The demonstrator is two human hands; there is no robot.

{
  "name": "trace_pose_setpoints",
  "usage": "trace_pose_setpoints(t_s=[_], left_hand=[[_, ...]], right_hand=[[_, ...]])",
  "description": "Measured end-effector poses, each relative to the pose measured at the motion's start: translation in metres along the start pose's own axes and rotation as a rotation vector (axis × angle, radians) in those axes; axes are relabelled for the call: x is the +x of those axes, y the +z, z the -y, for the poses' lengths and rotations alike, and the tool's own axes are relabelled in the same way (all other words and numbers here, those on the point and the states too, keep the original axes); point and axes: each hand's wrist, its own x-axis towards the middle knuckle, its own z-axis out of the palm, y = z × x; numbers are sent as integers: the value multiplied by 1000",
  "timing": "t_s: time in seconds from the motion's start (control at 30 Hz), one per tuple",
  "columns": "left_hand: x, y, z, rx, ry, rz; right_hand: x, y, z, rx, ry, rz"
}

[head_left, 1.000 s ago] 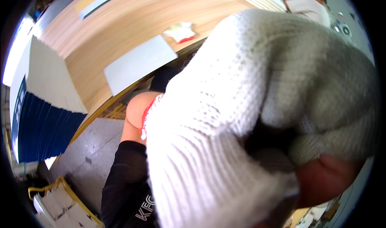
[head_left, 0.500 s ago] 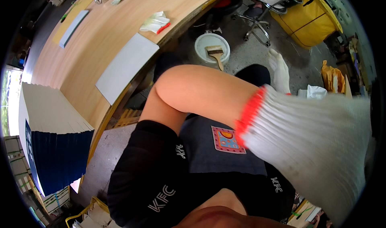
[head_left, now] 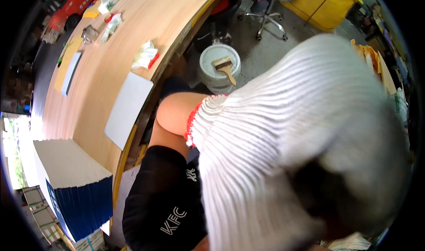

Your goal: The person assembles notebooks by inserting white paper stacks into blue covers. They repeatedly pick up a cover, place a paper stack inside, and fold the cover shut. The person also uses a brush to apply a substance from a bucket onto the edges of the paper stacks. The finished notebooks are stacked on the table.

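Observation:
My left hand [head_left: 310, 109], in a ribbed white knit glove with a red cuff, fills the right half of the view very close up. Its fingers are blurred around a dark gap at the lower right, so their pose and anything in them cannot be made out. The bare left forearm [head_left: 177, 114] runs out of a black sleeve [head_left: 155, 198]. My right hand is not visible. Behind the glove, a wide paintbrush [head_left: 226, 68] lies on a pale round bucket [head_left: 207, 56]. Left of the arm, a white flat sheet [head_left: 128, 109] lies along the table edge.
A tall stack of dark blue-covered books [head_left: 84, 206] stands at the near left of the wooden table [head_left: 97, 83]. Farther along lie a crumpled white glove [head_left: 144, 56], a metal cup [head_left: 90, 34] and a pale strip [head_left: 71, 72]. A wheeled chair [head_left: 265, 17] and yellow bin [head_left: 321, 7] stand beyond.
My gloved left hand has swung up and inward, now covering much more of the view. The right hand, seen before at the right, is out of sight. The view has shifted.

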Motion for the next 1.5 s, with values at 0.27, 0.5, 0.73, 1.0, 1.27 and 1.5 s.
trace_pose_setpoints(t_s=[0.27, 0.5, 0.73, 1.0, 1.27, 1.5], left_hand=[[36, -9, 45, -77, 127, -22], [45, -5, 41, -88, 141, -48], [22, -23, 49, -164, 127, -70], [-6, -29, 44, -186, 149, -114], [-24, -39, 37, -173, 168, -157], [-31, -42, 35, -170, 208, -177]], right_hand=[[9, 4, -44, 34, 83, 71], [12, 17, -53, 146, 80, 162], [3, 21, -67, 74, 134, 132], [7, 31, -79, 97, 187, 152], [16, 53, -72, 134, 202, 199], [19, 59, -68, 108, 206, 208]])
